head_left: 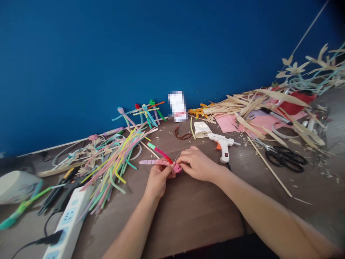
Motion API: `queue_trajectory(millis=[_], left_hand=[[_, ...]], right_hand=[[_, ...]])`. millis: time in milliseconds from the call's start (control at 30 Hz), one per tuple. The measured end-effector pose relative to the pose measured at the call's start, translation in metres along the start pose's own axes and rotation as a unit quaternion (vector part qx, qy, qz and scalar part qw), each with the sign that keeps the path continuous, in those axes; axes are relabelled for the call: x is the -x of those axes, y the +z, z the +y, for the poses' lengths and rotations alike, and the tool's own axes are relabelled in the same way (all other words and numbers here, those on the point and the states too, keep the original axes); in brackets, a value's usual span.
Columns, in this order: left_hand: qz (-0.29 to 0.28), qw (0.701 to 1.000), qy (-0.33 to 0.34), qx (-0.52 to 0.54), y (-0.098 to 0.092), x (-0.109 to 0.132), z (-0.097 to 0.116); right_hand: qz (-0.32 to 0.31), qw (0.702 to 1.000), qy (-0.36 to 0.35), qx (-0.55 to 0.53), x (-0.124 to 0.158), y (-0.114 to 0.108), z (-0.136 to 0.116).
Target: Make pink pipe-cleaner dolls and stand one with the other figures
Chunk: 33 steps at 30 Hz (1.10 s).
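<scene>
Head view: the left hand (159, 181) and right hand (196, 164) are working together, pinching a pink pipe cleaner (155, 162) firmly at its wrapped joint beside a red-and-green pipe cleaner (161, 152), keeping the turns tight.

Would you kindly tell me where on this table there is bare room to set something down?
The tabletop is bare below the left hand and right hand, and between the glue gun and scissors. It is crowded around the pipe cleaners, power strip and dried leaf strips.
</scene>
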<state>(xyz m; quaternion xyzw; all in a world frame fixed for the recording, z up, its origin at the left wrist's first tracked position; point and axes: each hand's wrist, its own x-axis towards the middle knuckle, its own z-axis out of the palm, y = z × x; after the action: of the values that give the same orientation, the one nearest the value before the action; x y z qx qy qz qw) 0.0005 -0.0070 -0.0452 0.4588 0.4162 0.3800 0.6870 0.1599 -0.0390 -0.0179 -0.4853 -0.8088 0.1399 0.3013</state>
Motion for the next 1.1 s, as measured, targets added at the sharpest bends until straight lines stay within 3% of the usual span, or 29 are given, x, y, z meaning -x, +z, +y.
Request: queue_trajectory(millis=[300,533,833,933,1033,1100], left_hand=[[0.034,0.976,0.129,-0.171,-0.001,-0.001,-0.002],[0.041,0.963,0.123,-0.237,0.000,0.001,0.006],[-0.055,0.972,0.077,-0.214,-0.007,-0.003,0.008],[-0.081,0.971,0.063,-0.217,-0.005,-0.001,0.011],[-0.098,0.968,0.060,-0.222,-0.001,0.002,0.014],[-0.112,0.964,0.065,-0.231,0.001,0.005,0.016]], right_hand=[[0.002,0.996,0.011,0.093,0.000,0.000,-0.012],[0.016,0.994,0.009,0.105,0.000,-0.002,-0.018],[0.077,0.996,0.035,-0.013,0.000,-0.003,-0.008],[0.070,0.995,0.047,-0.053,-0.001,-0.002,-0.006],[0.037,0.984,0.114,-0.128,-0.002,0.000,-0.003],[0.005,0.957,0.192,-0.218,-0.003,0.002,0.000]])
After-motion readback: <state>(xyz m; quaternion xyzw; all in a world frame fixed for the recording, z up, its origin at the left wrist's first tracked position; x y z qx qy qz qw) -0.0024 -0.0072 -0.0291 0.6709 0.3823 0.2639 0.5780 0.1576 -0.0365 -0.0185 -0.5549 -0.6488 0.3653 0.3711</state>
